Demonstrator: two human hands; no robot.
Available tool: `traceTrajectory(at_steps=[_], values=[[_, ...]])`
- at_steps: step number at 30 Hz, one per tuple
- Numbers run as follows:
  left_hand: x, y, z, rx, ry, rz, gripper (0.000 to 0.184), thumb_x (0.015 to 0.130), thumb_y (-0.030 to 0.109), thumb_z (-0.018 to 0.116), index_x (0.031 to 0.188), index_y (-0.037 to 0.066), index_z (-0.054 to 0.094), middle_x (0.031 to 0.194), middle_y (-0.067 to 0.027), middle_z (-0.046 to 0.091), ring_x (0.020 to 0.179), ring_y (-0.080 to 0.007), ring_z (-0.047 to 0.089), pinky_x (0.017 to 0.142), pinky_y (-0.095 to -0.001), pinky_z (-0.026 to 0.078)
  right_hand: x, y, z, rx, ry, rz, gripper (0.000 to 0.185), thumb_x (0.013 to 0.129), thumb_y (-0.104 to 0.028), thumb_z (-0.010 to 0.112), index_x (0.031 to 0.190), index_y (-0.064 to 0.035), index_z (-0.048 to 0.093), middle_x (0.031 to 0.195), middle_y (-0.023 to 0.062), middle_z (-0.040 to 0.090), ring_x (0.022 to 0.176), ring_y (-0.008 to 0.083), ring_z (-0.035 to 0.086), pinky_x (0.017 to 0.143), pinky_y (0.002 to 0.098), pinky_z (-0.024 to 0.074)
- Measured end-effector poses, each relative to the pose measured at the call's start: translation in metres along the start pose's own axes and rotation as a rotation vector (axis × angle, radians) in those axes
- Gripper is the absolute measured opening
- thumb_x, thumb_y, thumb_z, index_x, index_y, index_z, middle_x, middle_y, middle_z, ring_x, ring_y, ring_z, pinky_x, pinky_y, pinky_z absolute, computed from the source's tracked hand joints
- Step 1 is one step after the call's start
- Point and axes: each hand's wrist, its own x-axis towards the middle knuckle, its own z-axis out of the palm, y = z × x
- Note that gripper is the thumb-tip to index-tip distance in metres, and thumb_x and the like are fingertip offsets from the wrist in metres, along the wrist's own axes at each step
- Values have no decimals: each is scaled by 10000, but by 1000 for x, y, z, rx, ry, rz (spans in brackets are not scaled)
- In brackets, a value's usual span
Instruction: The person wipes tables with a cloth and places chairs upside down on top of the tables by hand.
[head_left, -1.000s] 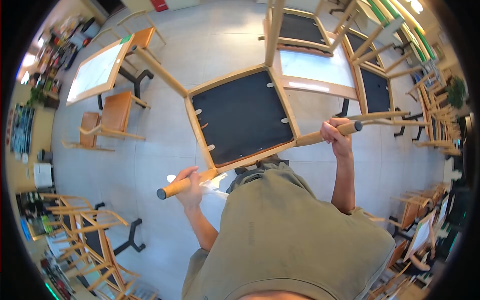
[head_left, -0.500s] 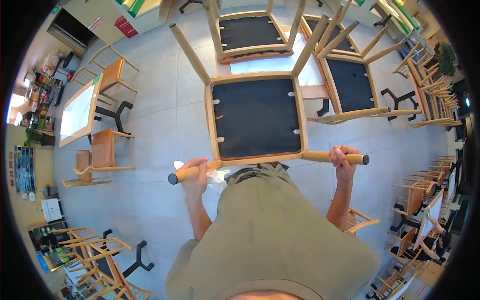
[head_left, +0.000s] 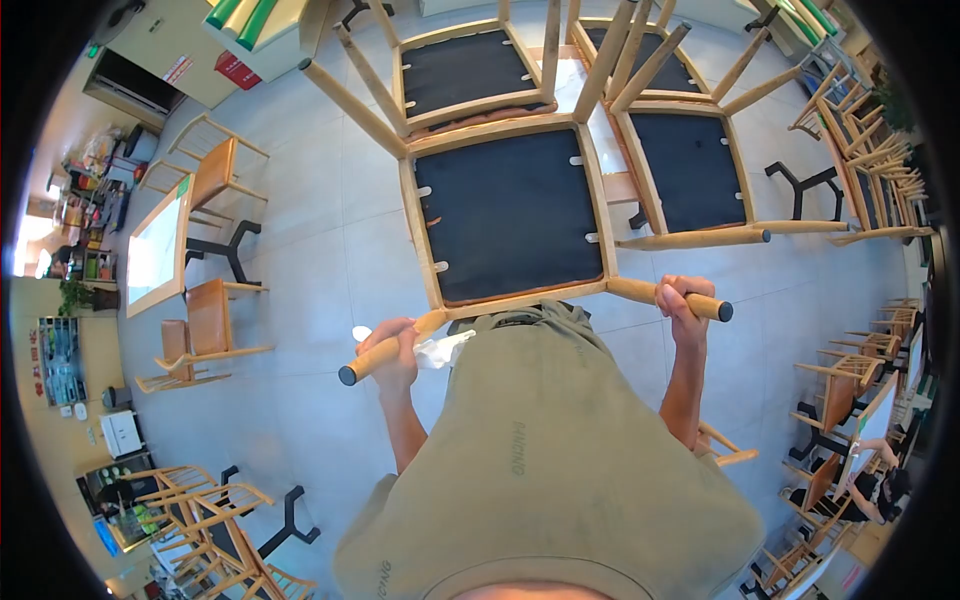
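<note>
An upturned wooden chair [head_left: 505,215] is in front of me, the black underside of its seat facing up. My left hand [head_left: 392,350] is wrapped round one near leg, whose dark-capped end sticks out to the left. A white crumpled tissue or cloth [head_left: 445,350] shows beside that hand. Round the other near leg my right hand [head_left: 685,300] is closed, with the leg's tip pointing right. The chair's far legs slant up and away from me. Its backrest is hidden below the seat.
More upturned chairs [head_left: 688,170] rest on a white-topped table [head_left: 607,140] just ahead. At left, a table [head_left: 160,250] has brown-seated chairs [head_left: 210,315] beside it. Stacked chairs [head_left: 215,520] are at lower left. Another person [head_left: 880,490] leans at a table at far right.
The held chair has tilted slightly, its left side turning and its far legs shifting left. Both hands keep their hold on the legs. My view has shifted a little.
</note>
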Motion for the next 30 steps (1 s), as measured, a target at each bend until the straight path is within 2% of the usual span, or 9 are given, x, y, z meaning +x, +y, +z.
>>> traceTrajectory(at_steps=[6,15,17,22,25,27,30], values=[[12,1,31,-38,74,11,75,706,-5,610,741,11,675,655,-81,667,568,-133,610,572,-266,473,32,20,-19,18,-50,-40,386,819,-41,576,517,-78,339,479,4,392,425,75,346,401,231,263],[28,-13,38,11,53,-58,81,697,-4,607,740,1,676,643,-70,653,567,-122,587,572,-263,461,50,52,-19,45,-49,42,386,823,-69,598,515,-72,366,481,0,395,438,75,349,418,237,271],[33,-9,38,56,35,-71,100,759,-25,556,764,-21,656,671,-91,640,634,-153,624,639,-268,495,56,56,-17,37,-65,37,389,819,-69,605,513,-70,365,482,-3,396,440,72,348,422,242,268],[40,-26,37,43,57,-101,96,755,-11,560,769,-16,655,669,-87,639,641,-155,625,648,-274,496,66,65,-10,18,-102,66,388,818,-74,622,513,-64,382,482,-8,389,449,69,328,426,248,255],[46,-39,41,24,77,-129,97,750,-11,561,771,-17,656,672,-89,641,646,-158,626,661,-278,497,73,76,-6,-65,-173,84,382,828,-74,604,530,-66,365,512,9,404,481,91,363,452,251,288],[45,-50,42,10,92,-151,101,748,-13,560,772,-18,658,674,-90,642,650,-160,626,667,-279,497,68,81,2,-54,-222,67,362,805,-33,647,536,-38,405,519,3,417,494,94,358,475,264,291],[33,-58,40,31,100,-149,130,752,-29,541,790,-16,665,683,-98,653,662,-157,626,673,-276,499,61,75,2,-95,-232,99,320,806,-19,647,581,-34,421,551,12,429,522,105,371,507,266,311]])
